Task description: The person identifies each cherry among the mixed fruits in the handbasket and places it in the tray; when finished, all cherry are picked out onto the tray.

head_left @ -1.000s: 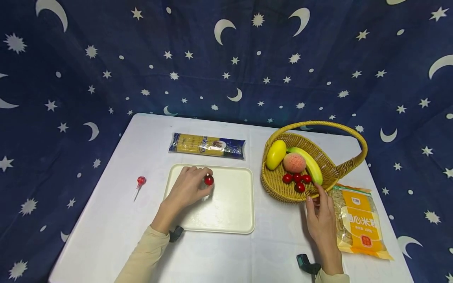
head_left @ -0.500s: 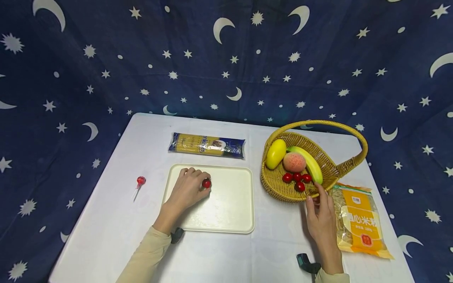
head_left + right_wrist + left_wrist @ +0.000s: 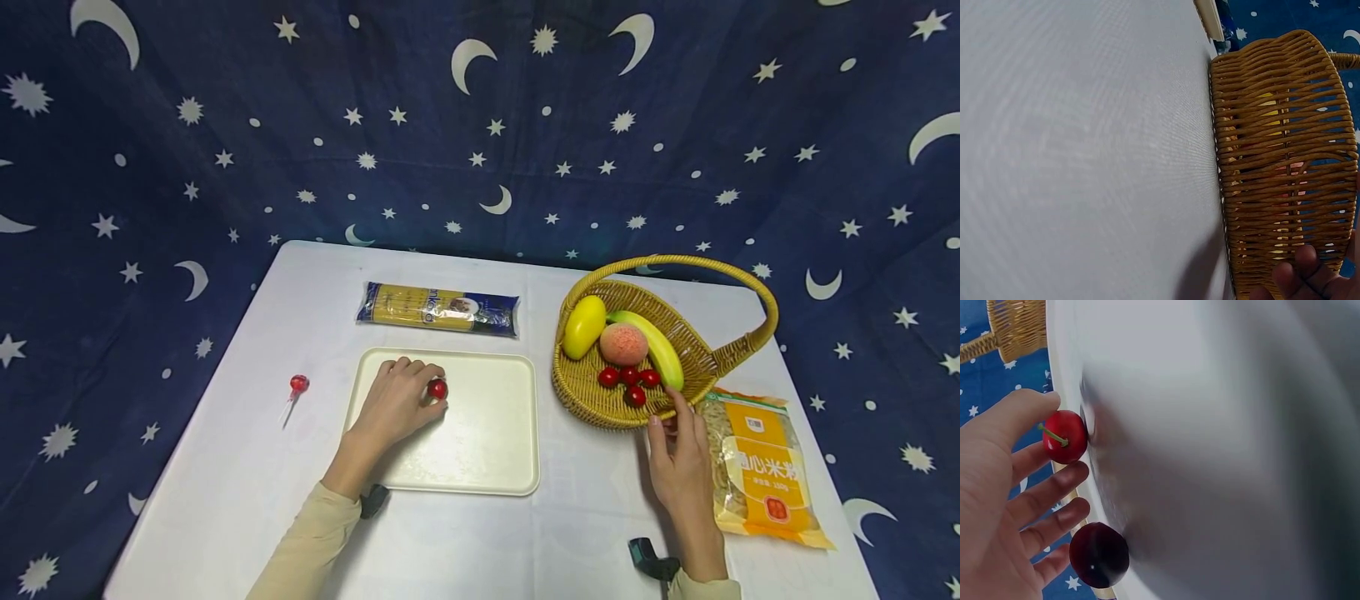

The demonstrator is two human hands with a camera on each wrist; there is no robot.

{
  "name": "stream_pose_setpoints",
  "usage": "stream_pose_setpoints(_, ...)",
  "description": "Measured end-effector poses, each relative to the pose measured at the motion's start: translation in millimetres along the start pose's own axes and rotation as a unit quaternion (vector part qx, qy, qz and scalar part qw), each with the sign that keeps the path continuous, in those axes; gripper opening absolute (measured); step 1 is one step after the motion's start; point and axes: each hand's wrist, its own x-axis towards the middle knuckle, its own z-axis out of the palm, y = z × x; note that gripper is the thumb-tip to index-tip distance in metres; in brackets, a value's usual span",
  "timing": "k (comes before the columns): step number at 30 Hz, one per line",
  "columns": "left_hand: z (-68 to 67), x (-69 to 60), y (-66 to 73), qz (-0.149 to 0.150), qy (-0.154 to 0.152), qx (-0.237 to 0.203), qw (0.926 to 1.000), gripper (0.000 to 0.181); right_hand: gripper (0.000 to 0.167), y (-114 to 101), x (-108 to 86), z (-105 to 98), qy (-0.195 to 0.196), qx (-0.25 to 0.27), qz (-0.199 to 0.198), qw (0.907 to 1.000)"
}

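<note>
On the cream tray [image 3: 487,433], my left hand [image 3: 397,408] pinches a red cherry [image 3: 437,389] between thumb and index finger. The left wrist view shows the cherry's green stem, and its side close against the tray surface. A second, darker cherry [image 3: 1099,555] lies by the little finger there, hidden under the hand in the head view. My right hand [image 3: 682,467] holds the near rim of the wicker basket [image 3: 592,412], index finger over the edge and thumb outside. Inside are a banana [image 3: 660,350], a peach [image 3: 624,345], a yellow mango-like fruit [image 3: 585,327] and several small red cherries [image 3: 630,377].
A blue-and-yellow pasta packet [image 3: 438,309] lies behind the tray. To the left is a red lollipop [image 3: 298,385] on the white table [image 3: 225,500]. An orange noodle bag [image 3: 765,475] lies right of my right hand. The basket's tall handle [image 3: 675,260] arches upward.
My left hand has shifted slightly left and down with the cherry, then stayed nearly still. My right hand and the basket have not visibly moved.
</note>
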Motion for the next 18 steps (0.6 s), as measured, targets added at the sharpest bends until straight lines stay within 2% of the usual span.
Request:
stream_pose_setpoints(11,-2.4,4.4,5.0,0.012,0.023,-0.021,0.9995,0.039,0.056,-2,-0.3,-1,-0.005,-0.002,0.005,1.0)
stream_pose_setpoints(18,-4.4,12.4,18.3,0.047,0.056,-0.049,0.9961,0.025,0.056,-2,-0.6,-1,-0.006,-0.001,0.006,1.0)
